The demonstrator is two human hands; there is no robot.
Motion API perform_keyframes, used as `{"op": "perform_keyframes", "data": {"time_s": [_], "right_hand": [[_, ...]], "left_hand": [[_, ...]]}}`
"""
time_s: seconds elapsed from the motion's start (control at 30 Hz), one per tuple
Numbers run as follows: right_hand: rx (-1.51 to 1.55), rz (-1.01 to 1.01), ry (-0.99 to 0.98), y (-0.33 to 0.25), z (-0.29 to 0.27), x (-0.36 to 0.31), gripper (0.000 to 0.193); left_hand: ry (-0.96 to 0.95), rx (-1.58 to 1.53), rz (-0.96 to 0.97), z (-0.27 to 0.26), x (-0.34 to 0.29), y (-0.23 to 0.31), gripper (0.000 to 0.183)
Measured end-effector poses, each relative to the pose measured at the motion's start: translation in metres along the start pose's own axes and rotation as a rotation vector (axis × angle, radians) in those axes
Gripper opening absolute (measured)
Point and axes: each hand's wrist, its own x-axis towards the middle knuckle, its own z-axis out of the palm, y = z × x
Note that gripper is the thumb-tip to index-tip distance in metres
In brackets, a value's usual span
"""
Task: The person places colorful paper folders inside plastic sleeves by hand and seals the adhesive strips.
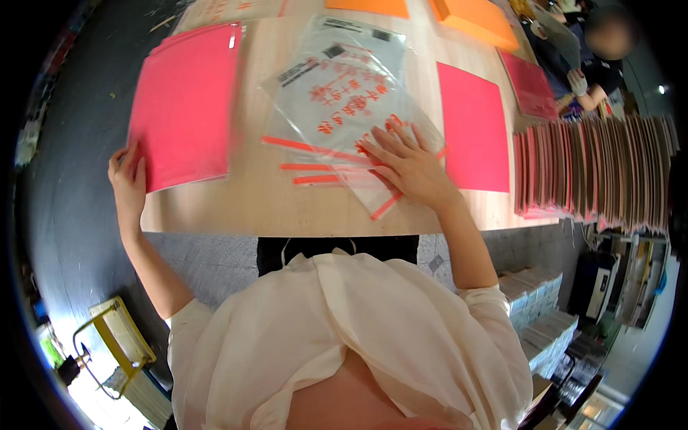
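Observation:
My left hand (127, 190) is at the near left corner of a stack of bright pink sheets in clear sleeves (188, 107). Its fingers are extended along the stack's side, with the thumb by the corner; the far fingertips are partly hidden. My right hand (416, 168) lies open and flat, fingers spread, over several overlapping clear plastic bags (355, 79). These bags carry red printing and have red strips (315, 168) along their near ends. Just right of that hand lies a flat pink sheet (474, 129).
A long row of pink and brown card pieces (595, 172) stands at the table's right. Orange sheets (476, 25) lie at the far edge, near another pink packet (527, 82). A co-worker (605, 72) sits beyond, at far right. Wrapped bundles (537, 322) are stacked below right; a yellow-framed cart (122, 333) stands below left.

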Motion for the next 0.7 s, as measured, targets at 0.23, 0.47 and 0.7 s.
{"op": "perform_keyframes", "data": {"time_s": [0.23,0.47,0.7], "right_hand": [[-0.037,0.225,0.109,-0.021,0.031,0.012,0.056],[0.154,0.294,0.329,-0.009,0.023,0.013,0.057],[0.086,0.704,0.338,0.066,-0.010,-0.049,0.058]], "left_hand": [[0.264,0.271,0.057,0.003,0.000,0.082,0.033],[-0.176,-0.446,0.453,0.039,-0.015,0.277,0.032],[-0.298,-0.043,0.545,0.124,-0.008,0.337,0.051]]}}
